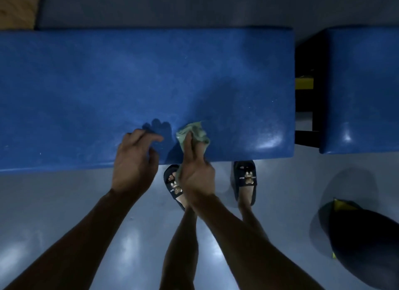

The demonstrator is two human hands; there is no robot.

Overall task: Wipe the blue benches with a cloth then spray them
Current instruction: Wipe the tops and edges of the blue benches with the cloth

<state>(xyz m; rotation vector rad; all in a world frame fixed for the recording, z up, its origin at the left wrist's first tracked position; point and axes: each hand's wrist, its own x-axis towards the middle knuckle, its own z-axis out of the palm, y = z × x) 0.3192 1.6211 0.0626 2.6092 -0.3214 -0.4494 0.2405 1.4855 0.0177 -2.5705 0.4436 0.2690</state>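
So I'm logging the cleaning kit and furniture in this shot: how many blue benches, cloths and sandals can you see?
Blue benches: 2, the long bench and the second bench to its right
Cloths: 1, the green cloth gripped by the right hand
Sandals: 2, one sandal and the other sandal
Total: 5

Crumpled green cloth (192,132) on blue bench (129,84) near front edge.
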